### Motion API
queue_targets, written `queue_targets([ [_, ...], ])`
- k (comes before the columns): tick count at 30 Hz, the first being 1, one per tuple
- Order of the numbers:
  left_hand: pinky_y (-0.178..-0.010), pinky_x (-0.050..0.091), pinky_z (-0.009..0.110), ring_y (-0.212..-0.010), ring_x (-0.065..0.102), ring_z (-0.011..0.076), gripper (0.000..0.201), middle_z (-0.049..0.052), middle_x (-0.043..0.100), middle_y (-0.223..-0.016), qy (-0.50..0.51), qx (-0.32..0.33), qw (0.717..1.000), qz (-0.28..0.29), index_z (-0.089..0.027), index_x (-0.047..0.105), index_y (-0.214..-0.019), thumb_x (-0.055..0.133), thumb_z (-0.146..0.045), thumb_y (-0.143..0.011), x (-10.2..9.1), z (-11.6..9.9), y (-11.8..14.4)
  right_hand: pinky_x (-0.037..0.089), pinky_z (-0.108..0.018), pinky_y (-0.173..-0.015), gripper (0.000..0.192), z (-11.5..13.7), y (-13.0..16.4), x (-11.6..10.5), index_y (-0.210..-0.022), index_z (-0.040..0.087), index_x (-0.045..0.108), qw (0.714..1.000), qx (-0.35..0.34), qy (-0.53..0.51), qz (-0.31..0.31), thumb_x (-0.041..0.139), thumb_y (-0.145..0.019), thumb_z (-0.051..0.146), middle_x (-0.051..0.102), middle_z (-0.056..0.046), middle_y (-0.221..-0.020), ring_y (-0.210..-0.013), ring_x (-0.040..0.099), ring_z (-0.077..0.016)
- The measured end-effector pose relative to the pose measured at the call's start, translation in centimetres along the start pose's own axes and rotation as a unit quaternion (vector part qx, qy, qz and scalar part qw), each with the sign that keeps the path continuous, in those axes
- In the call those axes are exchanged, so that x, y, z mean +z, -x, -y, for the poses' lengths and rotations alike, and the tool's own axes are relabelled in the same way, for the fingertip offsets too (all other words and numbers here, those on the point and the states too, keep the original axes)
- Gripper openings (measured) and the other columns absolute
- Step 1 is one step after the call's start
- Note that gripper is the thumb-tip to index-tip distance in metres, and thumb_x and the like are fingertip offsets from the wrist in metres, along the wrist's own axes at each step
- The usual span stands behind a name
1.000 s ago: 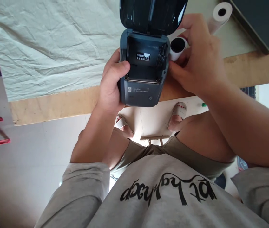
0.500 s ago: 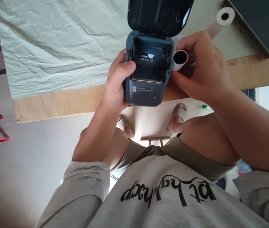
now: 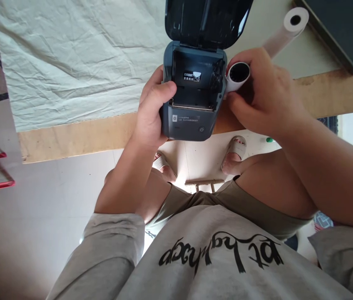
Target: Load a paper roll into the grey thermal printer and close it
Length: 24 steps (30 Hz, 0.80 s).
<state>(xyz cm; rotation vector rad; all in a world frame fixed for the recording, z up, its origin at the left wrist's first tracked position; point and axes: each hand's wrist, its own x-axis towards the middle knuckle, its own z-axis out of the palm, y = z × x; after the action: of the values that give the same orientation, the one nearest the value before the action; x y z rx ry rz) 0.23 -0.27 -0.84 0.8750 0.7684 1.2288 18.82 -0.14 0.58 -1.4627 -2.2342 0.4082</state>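
1. I see my left hand [image 3: 151,112] wrapped around the left side of a small dark printer [image 3: 192,100], thumb hooked over the rim of its paper bay, fingers behind the body. It grips the printer firmly.

2. My right hand [image 3: 267,100] is closed around a white paper roll [image 3: 237,77], holding it just beside the printer's right wall, touching or nearly touching it. The roll's dark hollow core faces me.

3. The printer sits at the near edge of the table [image 3: 70,137], partly overhanging it. Its lid [image 3: 206,21] stands open, tilted back away from me.

4. The paper bay holds no roll: I can see only its dark floor and a small white-lettered label [image 3: 192,76] on the back wall. A power button [image 3: 200,129] sits on the front panel below.

5. A second paper roll [image 3: 285,27] lies on the table beyond my right hand, well apart from the printer.

6. A wrinkled pale cloth [image 3: 70,58] covers most of the table; a dark tray [image 3: 345,29] rests at the far right corner.
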Motion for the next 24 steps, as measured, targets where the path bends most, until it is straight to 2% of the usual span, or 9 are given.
queue_targets([
  [3, -0.067, 0.045, 0.041, -0.104, 0.054, 0.0309, 0.013, 0.001, 0.065, -0.089, -0.002, -0.006, 1.0, 0.001, -0.03, 0.054, -0.072, 0.045, -0.035, -0.064, -0.07, -0.24, 0.09, 0.043, -0.028, -0.082, 0.032, -0.02, -0.05, 0.06, -0.1, 0.023, 0.044, 1.0, -0.006, 0.011, -0.021, 0.052, -0.07, 0.027, 0.048, -0.004, -0.103, -0.096, 0.048, -0.0126],
  [7, -0.062, 0.045, 0.038, -0.103, 0.056, 0.0303, 0.012, 0.001, 0.065, -0.09, -0.01, -0.022, 1.0, 0.001, -0.029, 0.054, -0.071, 0.046, -0.034, -0.064, -0.01, -0.72, 0.23, 0.043, -0.024, -0.074, 0.042, -0.07, 0.14, -0.06, -0.113, 0.025, 0.033, 1.0, 0.002, -0.024, -0.018, 0.044, -0.073, 0.02, 0.052, -0.002, -0.098, -0.083, 0.049, -0.0089],
  [9, -0.064, 0.046, 0.039, -0.104, 0.055, 0.03, 0.012, 0.0, 0.065, -0.089, -0.018, -0.03, 0.999, -0.007, -0.029, 0.054, -0.07, 0.046, -0.034, -0.063, 0.18, -0.89, 0.34, 0.043, -0.026, -0.075, 0.047, -0.05, 0.21, -0.13, -0.118, 0.024, 0.029, 1.0, 0.007, -0.029, -0.002, 0.042, -0.073, 0.017, 0.052, -0.003, -0.099, -0.083, 0.05, -0.0103],
  [13, -0.068, 0.048, 0.04, -0.108, 0.054, 0.029, 0.012, 0.0, 0.065, -0.087, -0.03, -0.029, 0.999, -0.031, -0.03, 0.055, -0.071, 0.046, -0.036, -0.066, 0.62, -0.92, 0.58, 0.04, -0.033, -0.092, 0.042, -0.03, 0.13, -0.21, -0.114, 0.021, 0.037, 1.0, -0.011, 0.004, -0.012, 0.047, -0.073, 0.023, 0.043, -0.007, -0.114, -0.107, 0.044, -0.0174],
  [16, -0.07, 0.049, 0.04, -0.109, 0.054, 0.0286, 0.013, 0.0, 0.066, -0.089, -0.014, -0.013, 1.0, -0.023, -0.03, 0.056, -0.072, 0.045, -0.035, -0.068, 0.62, -0.83, 0.62, 0.041, -0.03, -0.092, 0.046, -0.05, 0.07, -0.33, -0.118, 0.021, 0.034, 0.999, -0.01, -0.024, -0.026, 0.045, -0.073, 0.019, 0.044, -0.006, -0.115, -0.105, 0.046, -0.0154],
  [19, -0.076, 0.049, 0.043, -0.113, 0.051, 0.0286, 0.018, -0.001, 0.066, -0.091, -0.015, -0.018, 1.0, -0.003, -0.032, 0.059, -0.079, 0.044, -0.034, -0.068, 0.33, -0.84, 0.53, 0.043, -0.028, -0.088, 0.05, -0.18, 0.02, -0.29, -0.116, 0.022, 0.034, 0.998, -0.04, -0.047, -0.016, 0.044, -0.068, 0.011, 0.048, -0.003, -0.109, -0.098, 0.049, -0.0128],
  [21, -0.08, 0.048, 0.046, -0.116, 0.049, 0.029, 0.021, -0.001, 0.066, -0.091, -0.013, -0.024, 1.0, 0.007, -0.033, 0.059, -0.082, 0.043, -0.033, -0.068, 0.12, -0.86, 0.46, 0.043, -0.03, -0.088, 0.046, -0.32, -0.05, -0.12, -0.111, 0.022, 0.039, 0.998, -0.063, -0.027, -0.013, 0.048, -0.067, 0.013, 0.048, -0.004, -0.106, -0.099, 0.048, -0.0145],
  [24, -0.083, 0.047, 0.048, -0.116, 0.048, 0.0303, 0.018, 0.0, 0.066, -0.093, -0.002, -0.022, 1.0, 0.008, -0.031, 0.059, -0.077, 0.044, -0.034, -0.069, -0.03, -0.87, 0.43, 0.041, -0.035, -0.095, 0.043, -0.44, -0.2, 0.04, -0.111, 0.023, 0.041, 0.998, -0.052, -0.007, -0.022, 0.05, -0.069, 0.02, 0.045, -0.006, -0.109, -0.107, 0.043, -0.0177],
])
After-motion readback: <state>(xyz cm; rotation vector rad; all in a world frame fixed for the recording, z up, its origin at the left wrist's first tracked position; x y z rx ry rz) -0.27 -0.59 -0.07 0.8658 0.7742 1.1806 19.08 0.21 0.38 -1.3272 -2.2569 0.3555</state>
